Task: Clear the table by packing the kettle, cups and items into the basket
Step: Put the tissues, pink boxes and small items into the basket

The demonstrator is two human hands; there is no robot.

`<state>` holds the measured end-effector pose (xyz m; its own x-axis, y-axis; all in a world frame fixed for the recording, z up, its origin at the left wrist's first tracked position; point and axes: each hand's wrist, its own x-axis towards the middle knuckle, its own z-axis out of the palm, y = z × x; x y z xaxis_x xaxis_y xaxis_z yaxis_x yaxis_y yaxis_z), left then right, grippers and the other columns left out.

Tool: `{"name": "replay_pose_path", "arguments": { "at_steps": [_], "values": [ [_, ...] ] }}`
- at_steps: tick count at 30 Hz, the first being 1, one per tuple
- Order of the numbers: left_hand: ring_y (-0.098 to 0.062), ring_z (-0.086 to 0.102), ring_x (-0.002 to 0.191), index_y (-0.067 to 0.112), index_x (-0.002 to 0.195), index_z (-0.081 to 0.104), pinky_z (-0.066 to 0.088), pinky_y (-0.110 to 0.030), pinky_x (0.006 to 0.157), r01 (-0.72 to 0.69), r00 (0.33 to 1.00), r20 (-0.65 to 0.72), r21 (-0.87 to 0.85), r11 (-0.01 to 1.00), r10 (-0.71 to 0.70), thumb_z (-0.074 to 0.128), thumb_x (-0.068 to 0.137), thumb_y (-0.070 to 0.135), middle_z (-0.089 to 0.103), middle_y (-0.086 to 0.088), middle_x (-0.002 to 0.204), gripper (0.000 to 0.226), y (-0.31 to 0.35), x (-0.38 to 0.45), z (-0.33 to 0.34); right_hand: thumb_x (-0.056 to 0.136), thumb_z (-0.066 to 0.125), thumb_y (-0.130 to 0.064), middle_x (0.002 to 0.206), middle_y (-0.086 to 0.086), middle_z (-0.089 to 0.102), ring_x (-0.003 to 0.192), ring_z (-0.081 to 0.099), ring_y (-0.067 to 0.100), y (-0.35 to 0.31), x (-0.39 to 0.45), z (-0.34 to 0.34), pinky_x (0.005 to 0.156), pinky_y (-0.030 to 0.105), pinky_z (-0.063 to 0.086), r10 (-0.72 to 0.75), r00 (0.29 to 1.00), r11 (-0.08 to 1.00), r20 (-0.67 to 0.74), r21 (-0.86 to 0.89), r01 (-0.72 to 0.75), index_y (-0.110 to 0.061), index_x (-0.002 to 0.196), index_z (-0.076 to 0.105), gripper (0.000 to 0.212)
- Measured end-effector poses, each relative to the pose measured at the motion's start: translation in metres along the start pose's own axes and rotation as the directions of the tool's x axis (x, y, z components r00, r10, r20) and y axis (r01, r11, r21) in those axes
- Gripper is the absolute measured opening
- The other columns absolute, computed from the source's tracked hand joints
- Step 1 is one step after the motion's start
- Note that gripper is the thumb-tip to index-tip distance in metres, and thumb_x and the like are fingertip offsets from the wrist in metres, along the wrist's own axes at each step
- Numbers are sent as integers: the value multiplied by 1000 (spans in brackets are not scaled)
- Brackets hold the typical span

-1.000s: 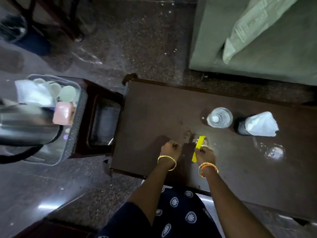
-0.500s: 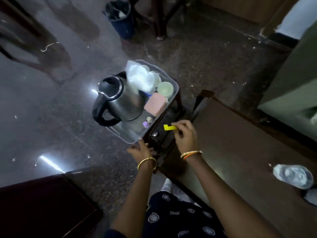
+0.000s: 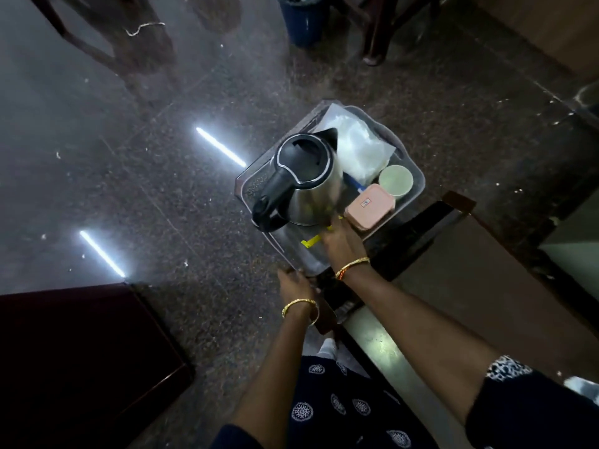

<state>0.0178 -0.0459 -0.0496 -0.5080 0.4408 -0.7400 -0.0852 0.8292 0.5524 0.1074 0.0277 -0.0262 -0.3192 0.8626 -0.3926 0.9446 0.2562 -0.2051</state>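
The clear plastic basket (image 3: 416,186) stands on a small dark stool left of the brown table (image 3: 486,286). In it are a steel kettle (image 3: 308,189) with a black lid and handle, a white plastic bag (image 3: 363,147), a pink box (image 3: 369,207) and a pale green round cup (image 3: 396,180). My right hand (image 3: 343,244) reaches into the basket's near end beside the kettle and pinches a yellow strip (image 3: 309,242) low over the basket floor. My left hand (image 3: 295,285) grips the basket's near corner.
A blue bin (image 3: 301,24) and chair legs (image 3: 372,43) stand on the speckled floor beyond the basket. Dark wooden furniture (image 3: 81,351) fills the lower left. A clear bottle (image 3: 585,387) shows at the right edge.
My right hand carried the yellow strip off the table, leftward over the stool and down into the basket. My left hand moved from the table to the basket's near corner.
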Motion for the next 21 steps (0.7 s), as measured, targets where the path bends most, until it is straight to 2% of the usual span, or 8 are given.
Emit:
{"name": "replay_pose_path", "arguments": {
  "at_steps": [3,6,9,11,14,16,19,21],
  "values": [
    [-19,52,45,13,96,35,43,-26,47,-34,999,-14,23,999,34,42,96,12,59,-18,85,7,1,-1,0,68,65,-27,92,5,73,82,69,21,-6,2,-4,72,24,56,23,1000,979,22,-201,-18,-19,73,77,16],
    [-16,49,46,14,95,34,38,-23,38,-46,999,-20,71,996,48,41,96,12,57,-14,87,8,5,-1,0,68,58,-28,85,3,74,87,69,20,-9,6,-1,77,25,54,53,996,970,68,-239,-35,-21,73,77,21],
    [-15,49,48,13,95,33,36,-17,32,-38,999,-13,96,995,39,43,95,12,57,-15,87,10,9,-1,-1,50,72,-38,65,-3,72,72,70,13,-14,7,-5,66,20,54,88,996,957,10,-278,-82,-25,55,74,13],
    [-17,51,49,12,95,33,37,-16,29,-33,999,3,99,995,33,45,95,12,58,-16,87,11,9,0,-2,64,71,-31,83,4,74,91,67,21,-12,10,-2,82,28,52,118,989,963,87,-254,-93,-20,73,76,15],
    [-19,52,49,12,96,34,40,-19,32,-13,1000,11,112,994,12,46,95,14,60,-20,89,12,13,-1,-4,90,41,-10,123,23,58,127,39,36,-7,17,11,107,44,28,96,989,987,115,-141,-80,-2,113,62,32],
    [-22,56,54,9,101,38,45,-24,40,2,1000,4,133,991,-2,47,95,15,62,-22,90,13,14,-3,-4,90,40,-8,125,23,56,129,35,37,-6,17,16,107,45,26,98,990,983,106,-168,-79,0,114,60,32],
    [-35,65,85,6,107,41,54,-40,71,17,999,-54,205,979,-6,52,92,20,66,-24,101,23,15,-8,-4,89,43,-9,126,21,55,129,35,37,-7,13,15,106,46,28,88,992,982,87,-172,-72,-2,113,61,32],
    [-36,64,93,9,102,42,49,-37,73,-4,994,-103,247,969,30,54,91,23,67,-22,101,22,15,-12,-3,86,50,-13,120,18,60,123,44,34,-7,7,10,103,43,34,69,997,986,28,-154,-64,-6,108,65,28]
  ]
}}
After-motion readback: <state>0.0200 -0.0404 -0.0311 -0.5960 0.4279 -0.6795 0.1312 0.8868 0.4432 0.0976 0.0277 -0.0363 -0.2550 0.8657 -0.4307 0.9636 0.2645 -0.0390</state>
